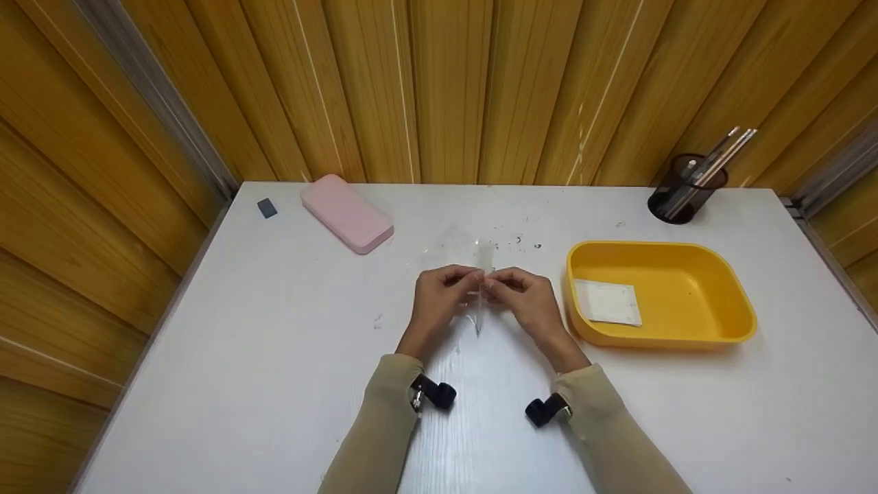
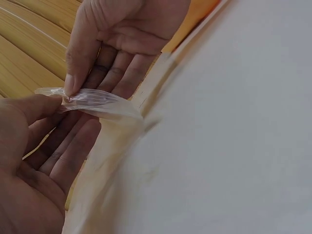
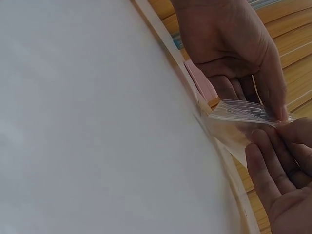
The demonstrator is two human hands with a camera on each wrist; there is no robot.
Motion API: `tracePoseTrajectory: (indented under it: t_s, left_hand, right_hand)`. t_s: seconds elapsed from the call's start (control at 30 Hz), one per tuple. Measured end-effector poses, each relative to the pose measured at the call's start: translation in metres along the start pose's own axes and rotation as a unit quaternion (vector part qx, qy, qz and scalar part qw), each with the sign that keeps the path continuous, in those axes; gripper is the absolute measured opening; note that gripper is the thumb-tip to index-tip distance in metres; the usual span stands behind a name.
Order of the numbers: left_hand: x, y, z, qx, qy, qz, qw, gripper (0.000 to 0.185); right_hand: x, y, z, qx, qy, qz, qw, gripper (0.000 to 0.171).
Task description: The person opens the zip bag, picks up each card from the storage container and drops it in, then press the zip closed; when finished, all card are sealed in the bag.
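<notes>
A small clear plastic bag (image 1: 479, 291) hangs between both hands above the middle of the white table (image 1: 274, 357). My left hand (image 1: 451, 285) pinches its top edge from the left, and my right hand (image 1: 511, 285) pinches it from the right, fingertips almost meeting. In the left wrist view the left thumb (image 2: 36, 107) and the right thumb (image 2: 78, 58) press on the crumpled film (image 2: 100, 102). The right wrist view shows the same bag (image 3: 243, 117) held between the right hand (image 3: 280, 170) and the left hand (image 3: 229, 48).
A yellow tub (image 1: 662, 248) with a white paper square (image 1: 607, 302) in it stands just right of the hands. A pink case (image 1: 347, 213) and a small grey-blue block (image 1: 267, 207) lie at the back left. A black pen cup (image 1: 686, 189) stands back right. Wooden walls enclose the table.
</notes>
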State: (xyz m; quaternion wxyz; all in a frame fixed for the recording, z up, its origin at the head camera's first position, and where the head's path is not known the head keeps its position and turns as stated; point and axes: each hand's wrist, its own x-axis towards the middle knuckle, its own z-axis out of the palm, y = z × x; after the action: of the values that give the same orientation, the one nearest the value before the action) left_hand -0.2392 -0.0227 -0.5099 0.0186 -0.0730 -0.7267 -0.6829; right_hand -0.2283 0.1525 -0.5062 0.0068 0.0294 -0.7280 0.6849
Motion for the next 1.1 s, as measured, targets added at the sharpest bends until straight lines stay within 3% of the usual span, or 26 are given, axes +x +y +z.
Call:
tracePoseTrajectory:
  t_s: [0.37,0.53,0.8,1.1]
  left_hand:
    - [0.0004,0.0027,-0.0045,0.008,-0.007,0.006,0.9999,0.011]
    - [0.0002,0.0019,-0.0049,-0.028,-0.002,-0.001,0.9996,0.011]
    - [-0.0003,0.0007,-0.0042,-0.036,0.001,0.002,0.9994,0.011]
    - [0.0007,-0.0021,-0.0068,-0.052,-0.024,0.008,0.9983,0.009]
  right_hand:
    - [-0.0009,-0.0022,-0.0005,-0.024,0.006,-0.03,0.999,0.009]
    - [-0.0019,-0.0021,0.0021,-0.043,0.009,-0.059,0.997,0.011]
    - [-0.0036,-0.0035,0.0048,-0.023,-0.007,-0.061,0.998,0.013]
    - [-0.0041,-0.0038,0.0051,-0.042,0.005,-0.076,0.996,0.007]
